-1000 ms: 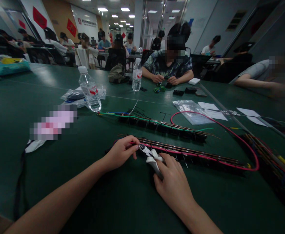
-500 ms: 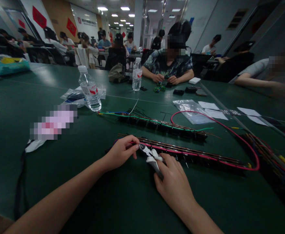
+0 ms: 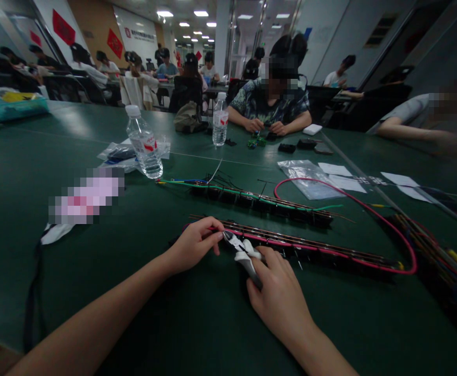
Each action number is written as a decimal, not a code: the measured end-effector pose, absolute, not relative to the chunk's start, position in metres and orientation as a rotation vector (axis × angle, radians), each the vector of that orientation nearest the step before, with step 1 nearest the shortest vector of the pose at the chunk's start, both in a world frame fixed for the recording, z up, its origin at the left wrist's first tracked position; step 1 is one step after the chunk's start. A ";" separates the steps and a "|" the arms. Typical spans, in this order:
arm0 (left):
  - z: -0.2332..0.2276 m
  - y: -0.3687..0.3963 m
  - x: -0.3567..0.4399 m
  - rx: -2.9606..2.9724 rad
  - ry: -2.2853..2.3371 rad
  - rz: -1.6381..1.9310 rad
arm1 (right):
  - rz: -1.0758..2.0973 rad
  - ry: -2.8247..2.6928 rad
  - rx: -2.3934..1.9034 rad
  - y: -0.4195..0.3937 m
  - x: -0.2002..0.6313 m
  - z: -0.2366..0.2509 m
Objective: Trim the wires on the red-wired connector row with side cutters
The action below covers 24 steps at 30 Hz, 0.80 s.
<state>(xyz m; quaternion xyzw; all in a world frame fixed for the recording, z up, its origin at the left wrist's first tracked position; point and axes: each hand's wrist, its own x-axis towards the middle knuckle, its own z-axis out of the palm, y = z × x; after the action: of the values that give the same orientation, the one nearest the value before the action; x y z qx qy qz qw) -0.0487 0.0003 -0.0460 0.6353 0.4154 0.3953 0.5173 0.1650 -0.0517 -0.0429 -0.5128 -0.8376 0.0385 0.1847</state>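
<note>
In the head view my right hand (image 3: 277, 279) is closed around the handles of a pair of pliers (image 3: 238, 245) with white and grey grips. Their jaws point up and left toward the fingertips of my left hand (image 3: 197, 240). Those fingers are pinched together right at the jaw tips; what lies between them is too small to make out. Just beyond both hands runs a long black wire bundle (image 3: 353, 259), with a thick red wire (image 3: 291, 244) along its top and thin tie ends sticking out. Parallel behind it lies a second bundle (image 3: 260, 201) with a green wire.
Two water bottles (image 3: 144, 146) stand on the green table (image 3: 154, 324). A clear plastic bag (image 3: 309, 178) and paper slips (image 3: 334, 169) lie beyond the bundles. Another wire bundle (image 3: 435, 256) is at the right. Across the table a person (image 3: 271, 104) handles small parts.
</note>
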 end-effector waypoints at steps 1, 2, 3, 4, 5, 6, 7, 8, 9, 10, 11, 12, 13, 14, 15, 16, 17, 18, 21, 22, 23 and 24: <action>-0.046 0.000 -0.049 1.524 0.998 0.949 | 0.105 -2.362 -1.445 -0.052 0.165 -0.043; -0.047 0.000 -0.049 1.527 0.999 0.949 | 0.101 -2.364 -1.445 -0.051 0.165 -0.044; -0.047 0.000 -0.049 1.530 1.000 0.949 | 0.096 -2.367 -1.445 -0.051 0.165 -0.044; -0.047 0.000 -0.049 1.532 1.000 0.950 | 0.090 -2.372 -1.447 -0.051 0.165 -0.044; -0.047 0.000 -0.049 1.533 1.001 0.951 | 0.081 -2.376 -1.449 -0.051 0.165 -0.044; -0.047 0.000 -0.049 1.532 1.001 0.951 | 0.072 -2.379 -1.451 -0.051 0.165 -0.044; -0.046 0.000 -0.049 1.530 1.004 0.951 | 0.061 -2.381 -1.453 -0.050 0.165 -0.044; -0.046 0.000 -0.049 1.528 1.008 0.950 | 0.050 -2.381 -1.453 -0.050 0.165 -0.045; -0.045 0.000 -0.049 1.526 1.011 0.948 | 0.041 -2.382 -1.453 -0.050 0.165 -0.045; -0.045 0.000 -0.049 1.525 1.015 0.947 | 0.035 -2.381 -1.453 -0.050 0.165 -0.046; -0.044 0.000 -0.049 1.525 1.017 0.944 | 0.032 -2.379 -1.453 -0.050 0.165 -0.046; -0.044 0.000 -0.049 1.525 1.019 0.943 | 0.031 -2.377 -1.453 -0.050 0.165 -0.047; -0.044 0.000 -0.048 1.526 1.019 0.942 | 0.031 -2.375 -1.454 -0.050 0.165 -0.047; -0.044 -0.001 -0.048 1.527 1.018 0.941 | 0.031 -2.372 -1.455 -0.050 0.164 -0.047; -0.044 -0.001 -0.048 1.527 1.017 0.942 | 0.032 -2.371 -1.456 -0.050 0.164 -0.047; -0.044 -0.001 -0.048 1.525 1.017 0.943 | 0.031 -2.370 -1.456 -0.051 0.163 -0.047; -0.044 -0.001 -0.048 1.521 1.015 0.943 | 0.032 -2.370 -1.458 -0.051 0.163 -0.047; -0.044 -0.001 -0.048 1.516 1.014 0.944 | 0.034 -2.371 -1.461 -0.051 0.163 -0.047; -0.044 -0.001 -0.047 1.515 1.009 0.949 | 0.046 -2.364 -1.474 -0.052 0.162 -0.047; -0.044 -0.001 -0.047 1.518 1.008 0.953 | 0.050 -2.359 -1.476 -0.052 0.162 -0.047; -0.044 -0.001 -0.047 1.522 1.008 0.955 | 0.054 -2.354 -1.476 -0.052 0.162 -0.047; -0.043 -0.001 -0.047 1.525 1.009 0.956 | 0.057 -2.350 -1.473 -0.052 0.162 -0.048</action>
<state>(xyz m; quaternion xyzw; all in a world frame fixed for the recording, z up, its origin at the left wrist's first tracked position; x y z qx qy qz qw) -0.0470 -0.0008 -0.0433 0.6342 0.4196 0.3975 0.5136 0.1622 -0.0519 -0.0481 -0.5221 -0.8328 0.0203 0.1829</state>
